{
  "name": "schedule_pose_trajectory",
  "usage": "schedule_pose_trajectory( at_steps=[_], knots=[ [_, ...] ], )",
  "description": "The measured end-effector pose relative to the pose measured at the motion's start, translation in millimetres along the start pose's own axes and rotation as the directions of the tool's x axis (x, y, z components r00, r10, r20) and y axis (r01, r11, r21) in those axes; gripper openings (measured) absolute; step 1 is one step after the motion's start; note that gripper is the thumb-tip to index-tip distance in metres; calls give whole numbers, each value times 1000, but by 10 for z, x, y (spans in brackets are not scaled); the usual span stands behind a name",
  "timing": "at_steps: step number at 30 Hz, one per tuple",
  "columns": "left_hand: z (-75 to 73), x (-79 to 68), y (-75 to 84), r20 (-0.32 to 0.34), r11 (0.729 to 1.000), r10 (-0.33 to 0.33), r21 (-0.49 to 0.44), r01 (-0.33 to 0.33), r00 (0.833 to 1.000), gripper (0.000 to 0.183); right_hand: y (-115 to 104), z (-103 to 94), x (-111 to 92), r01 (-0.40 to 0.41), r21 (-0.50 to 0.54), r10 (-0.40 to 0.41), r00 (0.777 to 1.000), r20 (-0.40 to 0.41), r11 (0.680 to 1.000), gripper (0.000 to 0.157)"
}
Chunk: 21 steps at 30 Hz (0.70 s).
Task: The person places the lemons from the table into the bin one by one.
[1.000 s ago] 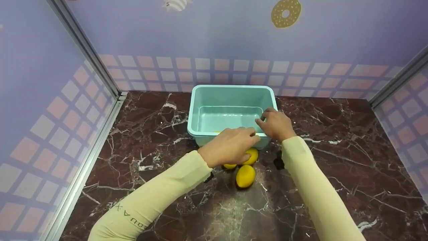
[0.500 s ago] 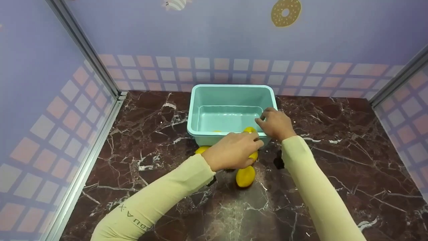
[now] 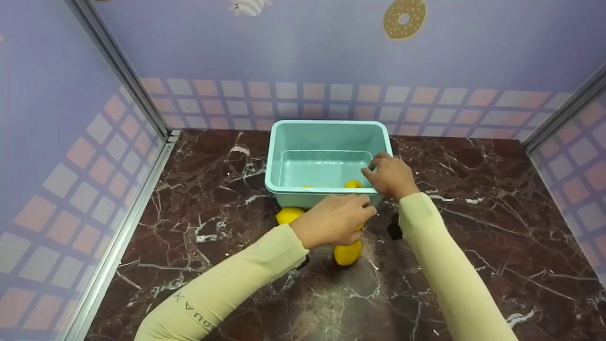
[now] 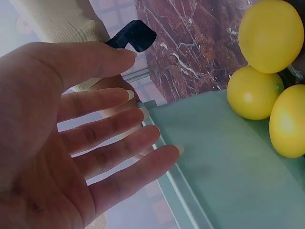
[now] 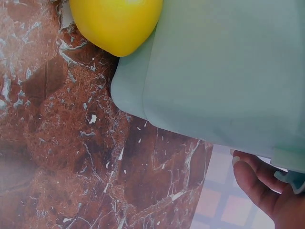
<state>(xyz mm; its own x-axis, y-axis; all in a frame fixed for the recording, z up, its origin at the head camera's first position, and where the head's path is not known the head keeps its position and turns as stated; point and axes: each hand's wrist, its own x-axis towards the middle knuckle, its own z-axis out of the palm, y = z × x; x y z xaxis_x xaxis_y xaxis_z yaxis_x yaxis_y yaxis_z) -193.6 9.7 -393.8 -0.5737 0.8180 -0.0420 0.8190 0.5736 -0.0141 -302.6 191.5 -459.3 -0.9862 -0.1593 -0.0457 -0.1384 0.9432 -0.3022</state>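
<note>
My left hand (image 3: pixel 334 219) hovers over the lemons in front of a mint-green plastic bin (image 3: pixel 327 123). In the left wrist view its fingers (image 4: pixel 121 138) are spread and hold nothing. Under or beside this hand lie a lemon (image 3: pixel 289 216) at the left, a lemon (image 3: pixel 348 254) nearest me, and another lemon (image 3: pixel 360 227) mostly covered by the fingers. Inside the bin, a lemon (image 3: pixel 353 183) and the top of a second lemon (image 3: pixel 307 186) show above the front rim. My right hand (image 3: pixel 390 176) grips the bin's right rim near the front corner.
The bin stands on a dark red marbled tabletop (image 3: pixel 227 208), close to the patterned back wall (image 3: pixel 331 57). Metal-edged side panels (image 3: pixel 113 61) border the left and right.
My left hand has drawn back from the bin's front rim toward me. A lemon in the bin's front right and the left lemon on the table have come into view. The right hand stays put.
</note>
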Motion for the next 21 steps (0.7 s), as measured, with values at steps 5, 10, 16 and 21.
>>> schedule_pose_trajectory(
  at_steps=[5, 10, 16, 21],
  knots=[
    [29, 11, 35, 4, 1000, 14, 12, -14, 1000, 32, 0, 3, -1, 3, 2, -3, 1000, -4, 1000, 43],
    [73, 6, 51, 1, 1000, 22, 4, -22, 1000, 34, 7, -3, -6, 13, 3, -13, 1000, -8, 1000, 43],
    [129, 15, 76, 6, 1000, 24, 2, -24, 1000, 33, 17, -2, -1, 17, 1, -17, 1000, -7, 1000, 43],
    [159, 37, 100, 39, 1000, 15, 0, -15, 999, 33, 13, -2, 8, 1, 6, -1, 1000, -4, 1000, 43]
  ],
)
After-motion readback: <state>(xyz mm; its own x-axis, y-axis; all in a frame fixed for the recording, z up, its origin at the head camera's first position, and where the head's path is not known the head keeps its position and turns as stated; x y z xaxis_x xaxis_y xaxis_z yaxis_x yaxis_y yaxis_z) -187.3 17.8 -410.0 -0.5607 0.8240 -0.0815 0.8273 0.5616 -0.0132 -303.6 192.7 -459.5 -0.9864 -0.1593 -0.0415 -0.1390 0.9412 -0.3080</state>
